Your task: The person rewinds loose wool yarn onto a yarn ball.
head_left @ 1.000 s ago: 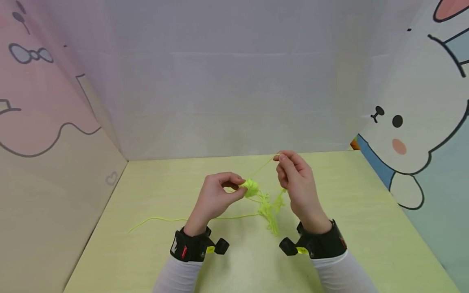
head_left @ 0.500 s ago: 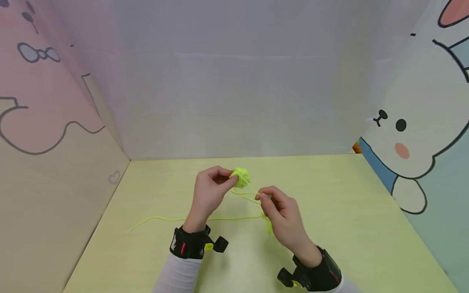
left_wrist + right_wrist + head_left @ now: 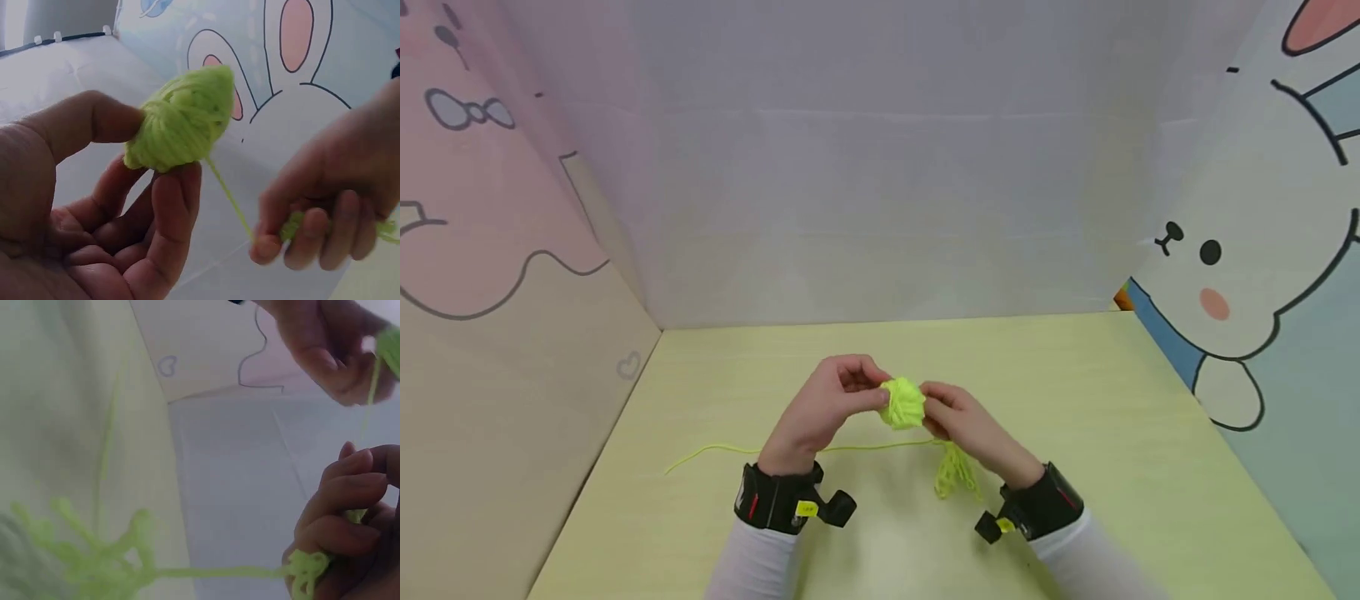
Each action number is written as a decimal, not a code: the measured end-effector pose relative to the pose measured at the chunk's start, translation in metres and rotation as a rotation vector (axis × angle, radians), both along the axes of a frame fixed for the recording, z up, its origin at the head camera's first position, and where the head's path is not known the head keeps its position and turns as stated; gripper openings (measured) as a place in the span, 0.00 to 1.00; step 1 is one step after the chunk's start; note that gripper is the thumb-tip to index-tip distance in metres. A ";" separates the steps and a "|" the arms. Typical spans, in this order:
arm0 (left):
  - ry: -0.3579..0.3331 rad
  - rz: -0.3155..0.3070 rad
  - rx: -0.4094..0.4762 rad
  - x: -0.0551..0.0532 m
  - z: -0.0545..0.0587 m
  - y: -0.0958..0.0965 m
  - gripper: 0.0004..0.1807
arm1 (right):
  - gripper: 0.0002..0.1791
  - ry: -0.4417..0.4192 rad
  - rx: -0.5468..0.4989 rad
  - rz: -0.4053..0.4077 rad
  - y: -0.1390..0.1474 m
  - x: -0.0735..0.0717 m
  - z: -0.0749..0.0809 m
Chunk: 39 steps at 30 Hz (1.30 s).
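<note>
A small ball of neon yellow-green yarn (image 3: 903, 404) is pinched between the thumb and fingers of my left hand (image 3: 835, 404). To its right, my right hand (image 3: 966, 425) grips the strand running off the ball. In the left wrist view that strand (image 3: 230, 194) stretches taut from the ball (image 3: 184, 119) down to the right fingertips. Some bunched yarn shows between the curled fingers of the right hand (image 3: 331, 219). In the right wrist view a looped clump (image 3: 306, 569) sits against these fingers. A tangled bundle of yarn (image 3: 955, 471) hangs or lies below the right hand; which one, I cannot tell.
A loose yarn tail (image 3: 715, 447) runs leftward across the pale yellow table (image 3: 700, 542). A plain whitish sheet (image 3: 880, 208) stands along the back edge. Printed cartoon panels flank the table: a pink one (image 3: 482, 192) at left, a rabbit (image 3: 1225, 208) at right.
My right hand came down from upper right of the ball, then moved in close beside it. My left hand raised the ball slightly, then lowered it, and has turned it.
</note>
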<state>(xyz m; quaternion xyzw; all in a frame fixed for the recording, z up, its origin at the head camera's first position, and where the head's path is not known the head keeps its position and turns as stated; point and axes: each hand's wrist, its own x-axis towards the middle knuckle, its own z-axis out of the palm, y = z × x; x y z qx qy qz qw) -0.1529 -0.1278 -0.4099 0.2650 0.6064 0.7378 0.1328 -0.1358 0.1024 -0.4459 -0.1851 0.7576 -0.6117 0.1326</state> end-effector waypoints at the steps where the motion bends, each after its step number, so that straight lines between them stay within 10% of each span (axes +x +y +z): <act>1: 0.009 -0.050 -0.034 0.000 0.000 -0.001 0.04 | 0.16 -0.005 0.003 0.006 0.004 -0.006 0.007; 5: 0.042 -0.101 -0.192 0.000 -0.002 0.000 0.05 | 0.15 0.071 0.081 0.012 0.016 -0.017 0.041; 11: 0.131 0.208 -0.384 -0.006 -0.009 0.006 0.02 | 0.13 0.270 0.209 -0.056 0.008 0.008 0.075; 16: 0.135 0.471 -0.286 -0.012 -0.011 0.011 0.02 | 0.10 0.362 0.218 -0.136 -0.010 0.035 0.069; 20: 0.099 0.533 -0.086 -0.012 -0.009 0.011 0.05 | 0.09 0.329 0.132 -0.186 -0.024 0.048 0.046; 25: 0.020 0.487 0.099 -0.007 -0.003 0.009 0.07 | 0.11 0.222 0.057 -0.229 -0.030 0.044 0.012; 30: -0.040 0.324 0.091 -0.002 0.000 0.007 0.07 | 0.12 0.124 0.006 -0.250 -0.022 0.024 -0.007; 39: 0.011 -0.042 -0.082 -0.002 -0.004 0.005 0.04 | 0.16 0.088 0.051 -0.070 0.007 -0.004 0.023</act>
